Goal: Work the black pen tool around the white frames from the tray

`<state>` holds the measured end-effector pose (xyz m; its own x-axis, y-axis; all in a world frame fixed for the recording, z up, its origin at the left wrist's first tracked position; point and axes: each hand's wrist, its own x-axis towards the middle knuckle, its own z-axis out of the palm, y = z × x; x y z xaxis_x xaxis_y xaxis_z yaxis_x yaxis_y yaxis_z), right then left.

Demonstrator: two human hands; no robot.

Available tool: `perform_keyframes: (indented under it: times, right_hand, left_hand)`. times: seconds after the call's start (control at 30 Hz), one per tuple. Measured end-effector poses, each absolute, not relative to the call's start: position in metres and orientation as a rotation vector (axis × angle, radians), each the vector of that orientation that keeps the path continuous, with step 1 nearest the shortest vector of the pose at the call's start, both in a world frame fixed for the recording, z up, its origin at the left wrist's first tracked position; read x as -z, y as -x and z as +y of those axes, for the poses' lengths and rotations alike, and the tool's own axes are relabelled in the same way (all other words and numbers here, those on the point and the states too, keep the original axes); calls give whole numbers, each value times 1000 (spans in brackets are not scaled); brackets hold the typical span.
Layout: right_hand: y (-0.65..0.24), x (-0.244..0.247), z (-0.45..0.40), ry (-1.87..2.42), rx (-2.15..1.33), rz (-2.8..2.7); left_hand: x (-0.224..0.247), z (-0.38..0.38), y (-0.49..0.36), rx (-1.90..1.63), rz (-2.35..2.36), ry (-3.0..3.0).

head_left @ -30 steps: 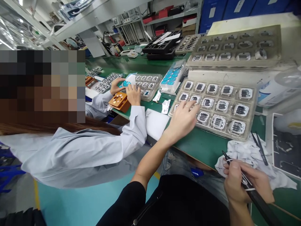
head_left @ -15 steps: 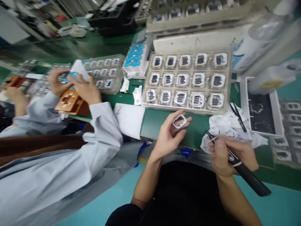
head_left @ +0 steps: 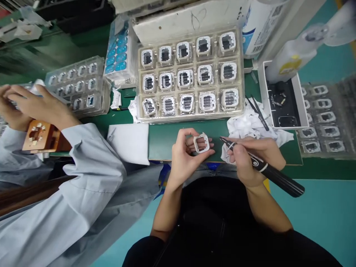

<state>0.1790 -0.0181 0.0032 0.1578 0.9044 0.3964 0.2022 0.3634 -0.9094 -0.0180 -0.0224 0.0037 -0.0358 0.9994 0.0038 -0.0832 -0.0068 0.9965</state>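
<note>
My left hand (head_left: 182,159) pinches a small white rounded-square frame (head_left: 204,150) between thumb and fingers, tilted above the table's front edge. To its right, my right hand (head_left: 257,159) grips a black pen-shaped tool (head_left: 283,181) with a button and light rings. The tool's fine tip points left toward the frame, with a gap between them. Behind both hands lies a clear plastic tray (head_left: 191,118) with rows of similar white frames with dark insides. A crumpled white cloth (head_left: 239,126) lies just beyond my right hand, with black tweezers (head_left: 260,116) on it.
A co-worker's hands (head_left: 41,104) are at the left, by an orange fixture (head_left: 41,137). Also around are a folded white cloth (head_left: 130,144), a box of blue parts (head_left: 119,55), a white open box (head_left: 303,107), bottles (head_left: 292,55) and trays of frames (head_left: 322,131) at right.
The view has shifted right and steadied. My left hand has turned the frame so its opening faces me more. The tool's tip is now closer to the frame. Both hands keep their hold.
</note>
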Motion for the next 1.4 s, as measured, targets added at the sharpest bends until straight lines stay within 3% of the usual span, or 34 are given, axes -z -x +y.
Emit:
perform_keyframes:
  times: [0.17,0.5,1.4]
  right_hand:
    - [-162,-26,-15,984,-754,-1415]
    - [-136,-3,-12,922,-606,-1372]
    - [-134,-20,-8,990,-562,-1431]
  left_hand:
    - [-2,-20,24,-1242,1208,-1199]
    - [2,-23,21,-1299,1257,-1362]
    - [5,-31,19,-1255,1506,-1506]
